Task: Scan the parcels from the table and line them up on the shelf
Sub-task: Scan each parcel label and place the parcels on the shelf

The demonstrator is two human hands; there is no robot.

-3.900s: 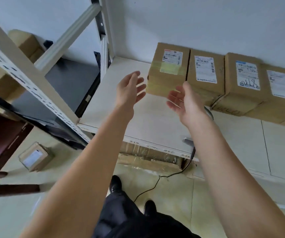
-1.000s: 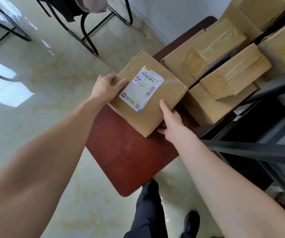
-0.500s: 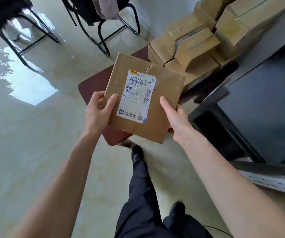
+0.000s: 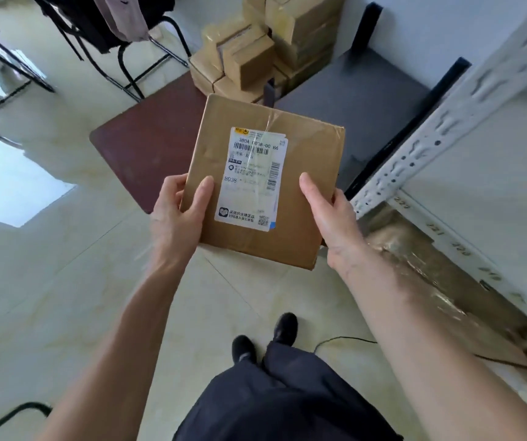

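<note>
Left hand and right hand hold parcel label-up, lengthwise away.

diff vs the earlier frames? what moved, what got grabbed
The labelled parcel went from lying on the dark red table to held in the air over the floor, nearer the white shelf frame. Left hand and right hand, empty and open at the shelf earlier, now grip its two sides. The stack of parcels at the table's far end stayed put.
</note>
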